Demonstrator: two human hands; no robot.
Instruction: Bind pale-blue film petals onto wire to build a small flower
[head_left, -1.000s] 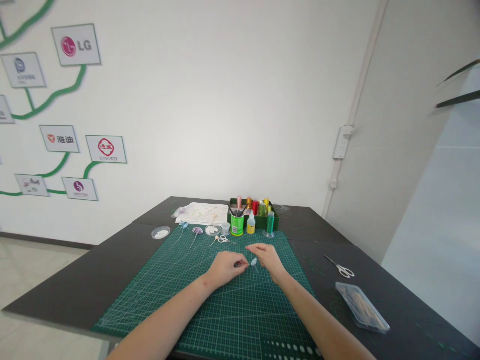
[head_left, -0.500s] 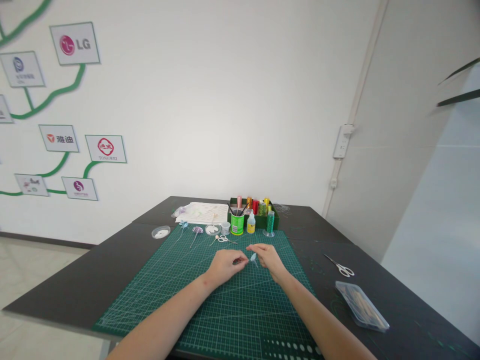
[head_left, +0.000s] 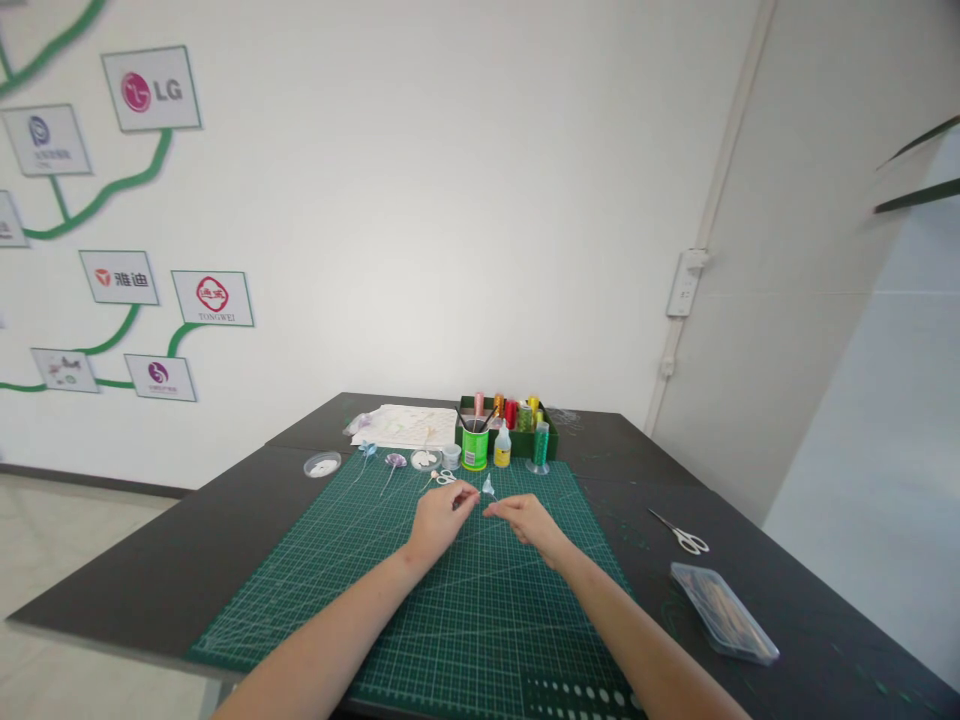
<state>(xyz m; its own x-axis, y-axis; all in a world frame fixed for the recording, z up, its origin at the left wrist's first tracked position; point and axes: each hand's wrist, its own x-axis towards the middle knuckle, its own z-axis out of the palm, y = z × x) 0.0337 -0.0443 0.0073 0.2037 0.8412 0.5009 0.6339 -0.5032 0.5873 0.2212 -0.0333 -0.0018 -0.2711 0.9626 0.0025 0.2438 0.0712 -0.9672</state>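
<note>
Over the green cutting mat [head_left: 420, 620], my right hand [head_left: 529, 522] pinches the thin stem of a small pale blue flower [head_left: 488, 486]. The flower stands upright just above those fingertips, its petals pointing away from me. Close by on the left, my left hand [head_left: 444, 517] has thumb and forefinger pressed together near the flower. Whatever lies in that pinch, if anything, is too small to make out. A narrow gap separates the two hands. White-handled scissors [head_left: 445, 477] lie just beyond my left hand, partly covered by it.
Behind the hands stand a green can of tools [head_left: 474, 450], a glue bottle [head_left: 502, 447], a green thread spool [head_left: 541, 446] and a box of spools [head_left: 553, 440]. Finished-looking flowers [head_left: 395, 461] lie left. More scissors [head_left: 686, 540] and a clear case [head_left: 724, 612] lie right.
The blue flower has gone from hanging downward between my hands to standing upright above my right fingertips. My left hand has moved slightly left and away from me; my right fingers have closed into a pinch.
</note>
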